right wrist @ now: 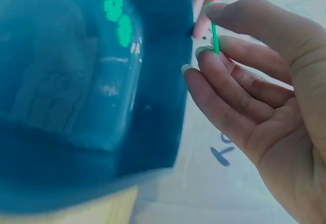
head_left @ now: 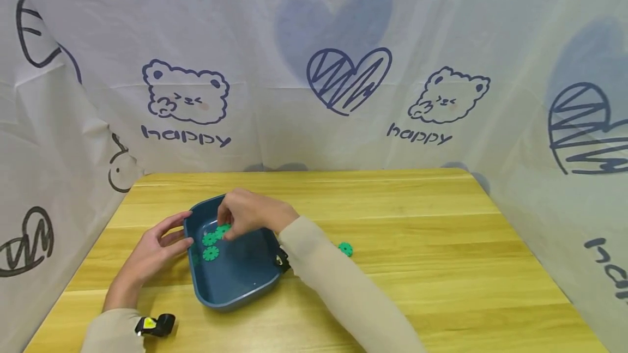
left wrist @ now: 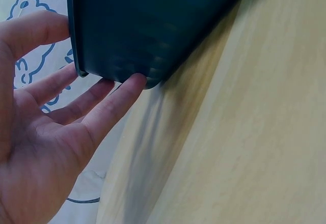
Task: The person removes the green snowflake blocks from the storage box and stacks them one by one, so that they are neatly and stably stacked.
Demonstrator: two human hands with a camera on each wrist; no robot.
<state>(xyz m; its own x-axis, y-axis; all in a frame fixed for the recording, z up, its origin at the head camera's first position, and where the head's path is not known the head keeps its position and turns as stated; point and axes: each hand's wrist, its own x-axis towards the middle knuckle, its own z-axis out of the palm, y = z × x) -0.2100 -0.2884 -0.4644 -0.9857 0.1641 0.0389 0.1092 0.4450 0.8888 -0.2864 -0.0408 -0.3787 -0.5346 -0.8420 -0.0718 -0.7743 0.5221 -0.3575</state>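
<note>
A dark blue bin stands on the table, left of its middle. My left hand grips the bin's left rim; in the left wrist view, its fingertips touch the outer wall. Above the inside of the bin, my right hand pinches a green notched disc between thumb and fingers, seen edge-on in the right wrist view. Two more green discs, an upper one and a lower one, lie inside the bin near its left wall.
Another green notched disc lies on the wooden table, right of the bin and beside the right sleeve. A printed white cloth hangs around the back and sides of the table.
</note>
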